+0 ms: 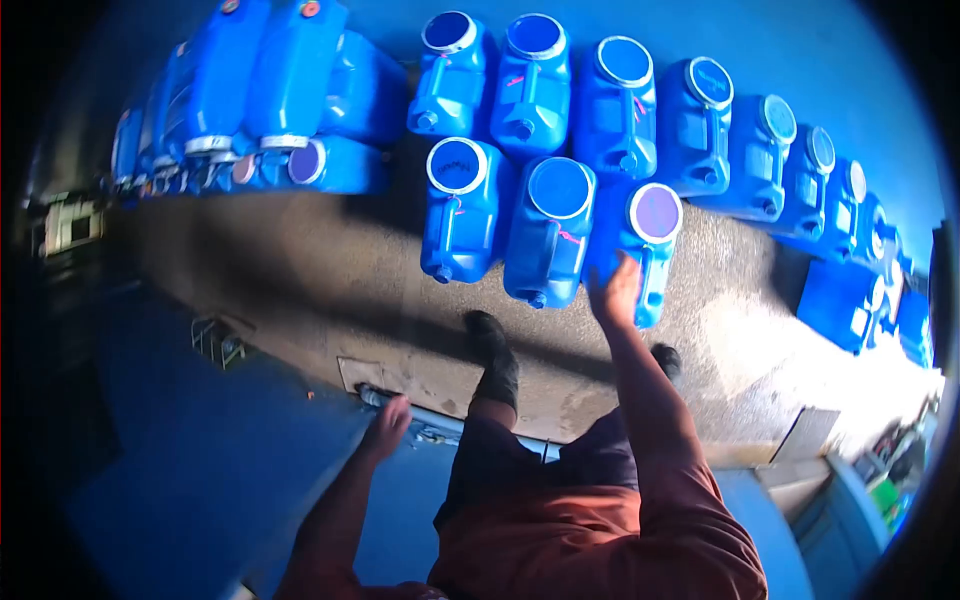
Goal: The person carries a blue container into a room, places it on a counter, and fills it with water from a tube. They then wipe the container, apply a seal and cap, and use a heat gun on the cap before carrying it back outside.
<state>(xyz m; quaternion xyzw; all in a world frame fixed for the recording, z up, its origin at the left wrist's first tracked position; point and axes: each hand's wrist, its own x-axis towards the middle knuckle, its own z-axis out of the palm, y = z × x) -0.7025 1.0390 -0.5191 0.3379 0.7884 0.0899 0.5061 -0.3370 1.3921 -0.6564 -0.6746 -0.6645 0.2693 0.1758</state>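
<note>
My right hand [614, 290] reaches out over the front of a blue water jug with a purple round cap [656, 212]. Its fingers are apart and overlap the jug's body beside the handle. Left of that jug stand two more in the same front row: a jug with a plain blue cap [560, 188] and one with dark writing on its cap [457, 165]. Down at my left side, my left hand [388, 427] hangs free with its fingers loosely extended, holding nothing.
Behind the front row, a long line of blue jugs [625, 62] curves off to the right along a blue wall. Stacked jugs [222, 85] lie at the upper left. A small metal rack [218, 340] is at the left, and a blue ledge [415, 500] runs behind my legs.
</note>
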